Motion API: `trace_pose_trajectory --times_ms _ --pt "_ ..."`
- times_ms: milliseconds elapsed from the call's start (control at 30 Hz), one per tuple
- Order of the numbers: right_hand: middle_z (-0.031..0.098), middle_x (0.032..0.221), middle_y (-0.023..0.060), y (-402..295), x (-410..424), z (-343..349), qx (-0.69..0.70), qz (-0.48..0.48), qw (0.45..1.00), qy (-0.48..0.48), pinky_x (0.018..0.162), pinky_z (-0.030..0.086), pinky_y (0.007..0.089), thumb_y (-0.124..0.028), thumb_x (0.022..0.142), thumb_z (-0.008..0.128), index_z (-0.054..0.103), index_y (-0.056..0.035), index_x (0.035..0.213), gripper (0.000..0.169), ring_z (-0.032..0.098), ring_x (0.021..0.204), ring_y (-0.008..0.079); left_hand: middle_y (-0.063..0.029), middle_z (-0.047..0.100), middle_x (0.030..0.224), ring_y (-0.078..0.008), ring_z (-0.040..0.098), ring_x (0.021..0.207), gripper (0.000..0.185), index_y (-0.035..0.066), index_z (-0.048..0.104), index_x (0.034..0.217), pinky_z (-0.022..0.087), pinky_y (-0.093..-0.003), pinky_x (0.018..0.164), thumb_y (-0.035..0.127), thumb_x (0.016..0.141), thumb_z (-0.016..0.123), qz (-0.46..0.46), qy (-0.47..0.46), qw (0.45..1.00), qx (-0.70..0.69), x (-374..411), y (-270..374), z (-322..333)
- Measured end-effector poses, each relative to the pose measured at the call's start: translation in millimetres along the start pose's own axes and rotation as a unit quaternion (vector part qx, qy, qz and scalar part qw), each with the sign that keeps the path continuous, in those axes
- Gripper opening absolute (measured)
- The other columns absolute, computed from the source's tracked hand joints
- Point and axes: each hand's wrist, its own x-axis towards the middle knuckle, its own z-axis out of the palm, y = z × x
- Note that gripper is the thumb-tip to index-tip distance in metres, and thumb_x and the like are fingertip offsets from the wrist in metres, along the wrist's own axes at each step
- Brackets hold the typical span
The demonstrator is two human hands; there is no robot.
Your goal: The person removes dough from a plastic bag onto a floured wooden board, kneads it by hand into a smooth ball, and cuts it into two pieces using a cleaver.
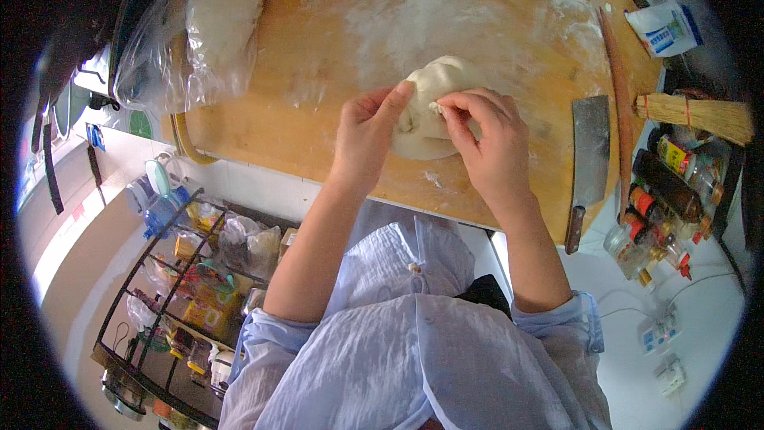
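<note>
A smooth, pale lump of dough (439, 80) rests on a wooden board (292, 125) dusted with flour. My left hand (371, 125) grips the dough's left edge, thumb laid on top and fingers curled at its side. With thumb and forefinger, my right hand (490, 131) pinches a small bit of dough near the middle of the lump. A fold shows in the surface beside the left thumb. Part of the dough's right side is hidden behind my right hand.
A cleaver (590, 149) and a wooden rolling pin (616, 89) lie at the board's right side. Beyond them are a straw brush (695, 114) and several bottles (668, 185). A clear plastic bag (224, 30) with pale contents sits at left. Below stands a loaded black rack (149, 251).
</note>
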Motion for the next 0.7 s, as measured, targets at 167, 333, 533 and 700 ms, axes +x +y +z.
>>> trace_pose_trajectory --times_ms 167,333,533,700 --pt "0.065 0.084 0.0092 -3.1 -2.7 2.3 0.055 0.043 0.998 -0.008 0.075 0.045 0.0374 -0.011 0.085 0.06 0.064 -0.0047 0.091 0.01 0.061 0.078 0.0257 -0.0027 0.064 0.086 -0.0076 0.056 0.076 0.025 -0.005 0.065 0.095 0.046 -0.0221 0.067 0.017 0.084 0.07 0.074 -0.021 0.995 0.069 -3.0 -3.6 2.1" --pt "0.066 0.084 0.0065 1.4 2.4 -3.8 0.169 0.18 0.966 0.083 0.075 0.046 0.0317 -0.012 0.09 0.056 0.064 -0.0026 0.098 0.014 0.061 0.08 0.0172 -0.006 0.065 0.083 -0.0089 0.056 0.076 0.028 -0.003 0.063 0.098 0.046 -0.0242 0.068 0.01 0.076 0.074 0.117 -0.004 0.976 0.184 4.0 -16.8 -7.6" --pt "0.065 0.086 0.0086 24.5 40.5 13.4 0.114 0.034 0.993 0.012 0.072 0.047 0.0344 -0.018 0.091 0.056 0.064 -0.0033 0.098 0.018 0.061 0.079 0.0239 -0.0133 0.063 0.084 -0.0243 0.059 0.077 0.028 0.0 0.063 0.098 0.048 -0.0332 0.068 0.002 0.071 0.071 0.23 0.018 0.921 0.314 -2.1 -10.9 1.5" --pt "0.062 0.086 0.0119 4.1 -5.0 16.3 -0.027 -0.027 0.999 0.02 0.068 0.045 0.0388 -0.014 0.087 0.056 0.061 -0.0043 0.087 0.011 0.058 0.078 0.0316 -0.0147 0.058 0.088 -0.0362 0.054 0.086 0.033 0.004 0.06 0.093 0.046 -0.0413 0.072 -0.008 0.064 0.055 0.299 0.038 0.85 0.432 -21.4 -13.2 3.8"
